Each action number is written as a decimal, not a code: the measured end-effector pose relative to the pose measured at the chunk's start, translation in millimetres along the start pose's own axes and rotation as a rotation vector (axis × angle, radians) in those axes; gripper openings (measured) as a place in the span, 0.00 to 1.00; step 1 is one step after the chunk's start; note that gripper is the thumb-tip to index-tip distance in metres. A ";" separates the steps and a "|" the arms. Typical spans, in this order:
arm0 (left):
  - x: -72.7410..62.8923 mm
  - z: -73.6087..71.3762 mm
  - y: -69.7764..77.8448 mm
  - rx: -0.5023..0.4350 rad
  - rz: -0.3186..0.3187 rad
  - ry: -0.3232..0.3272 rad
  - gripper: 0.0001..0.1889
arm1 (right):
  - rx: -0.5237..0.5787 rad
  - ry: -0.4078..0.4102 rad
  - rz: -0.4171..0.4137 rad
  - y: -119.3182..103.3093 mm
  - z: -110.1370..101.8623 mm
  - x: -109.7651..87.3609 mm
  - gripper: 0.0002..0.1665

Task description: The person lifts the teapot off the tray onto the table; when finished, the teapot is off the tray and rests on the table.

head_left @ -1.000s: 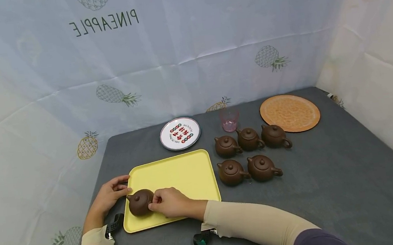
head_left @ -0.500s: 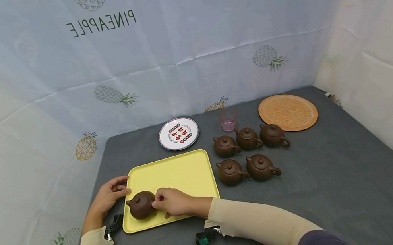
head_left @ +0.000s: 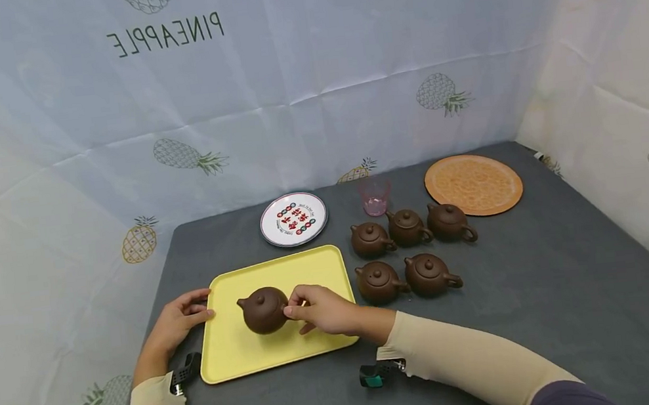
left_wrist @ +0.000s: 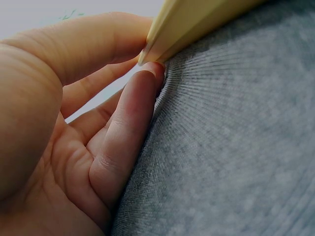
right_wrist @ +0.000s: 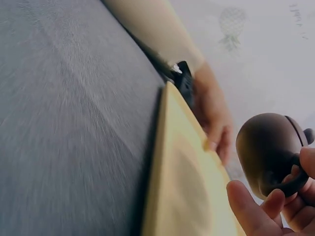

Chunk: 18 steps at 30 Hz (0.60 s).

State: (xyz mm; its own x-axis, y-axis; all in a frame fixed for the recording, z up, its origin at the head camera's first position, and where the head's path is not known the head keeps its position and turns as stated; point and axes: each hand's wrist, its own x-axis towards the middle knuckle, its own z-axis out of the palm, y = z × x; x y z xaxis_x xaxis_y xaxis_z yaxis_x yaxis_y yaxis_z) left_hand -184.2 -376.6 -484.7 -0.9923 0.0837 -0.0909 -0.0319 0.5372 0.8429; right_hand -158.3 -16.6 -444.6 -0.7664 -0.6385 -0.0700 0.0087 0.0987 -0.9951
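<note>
My right hand (head_left: 326,309) pinches the handle of a brown clay teapot (head_left: 263,312). In the right wrist view this teapot (right_wrist: 268,147) hangs above the yellow tray (right_wrist: 172,162), apart from it, its spout pointing away from the hand. My left hand (head_left: 178,320) grips the left rim of the yellow tray (head_left: 307,267). In the left wrist view the left hand's thumb and fingers (left_wrist: 130,103) meet the tray's edge (left_wrist: 192,24); the thumb tip is hidden behind the rim. Several similar teapots (head_left: 429,275) stand in two rows right of the tray.
A white plate with red characters (head_left: 293,219) lies behind the tray. A pink clear cup (head_left: 374,198) stands behind the teapots, and a round orange-brown board (head_left: 473,185) lies at the back right. A patterned curtain (head_left: 298,66) hangs behind the grey table (head_left: 547,285).
The right hand has carried the teapot off the tray's lower left, up and to the right over the tray's middle. The left hand stays at the tray's rim.
</note>
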 end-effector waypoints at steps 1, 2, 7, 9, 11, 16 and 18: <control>-0.1 -0.2 0.3 0.002 -0.002 -0.002 0.32 | -0.004 0.004 -0.007 -2.0 -6.0 -3.5 0.09; -0.1 -0.4 0.6 0.003 -0.004 -0.004 0.32 | -0.014 0.009 -0.016 -4.0 -12.1 -7.2 0.09; 0.4 -1.7 1.0 0.001 -0.018 -0.013 0.33 | -0.083 0.044 -0.066 -15.8 -44.3 -28.6 0.09; 1.2 -1.8 0.4 0.003 -0.025 -0.016 0.33 | -0.117 0.069 -0.081 -18.8 -58.1 -38.3 0.09; 1.9 -1.7 -0.3 0.009 -0.031 -0.017 0.32 | -0.147 0.096 -0.091 -21.4 -72.2 -48.8 0.09; 2.7 -1.4 -1.5 0.017 -0.040 -0.017 0.32 | -0.245 0.174 -0.094 -27.3 -108.0 -78.4 0.10; 2.1 -1.5 -1.0 0.014 -0.037 -0.016 0.32 | -0.294 0.205 -0.099 -28.3 -122.1 -89.8 0.11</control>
State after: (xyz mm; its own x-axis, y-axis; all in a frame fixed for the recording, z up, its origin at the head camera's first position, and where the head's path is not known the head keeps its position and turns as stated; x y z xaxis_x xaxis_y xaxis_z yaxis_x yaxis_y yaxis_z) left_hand -186.4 -378.2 -484.9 -0.9885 0.0766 -0.1303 -0.0669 0.5515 0.8315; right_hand -168.2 131.1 -401.6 -0.8673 -0.4927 0.0708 -0.2339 0.2778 -0.9317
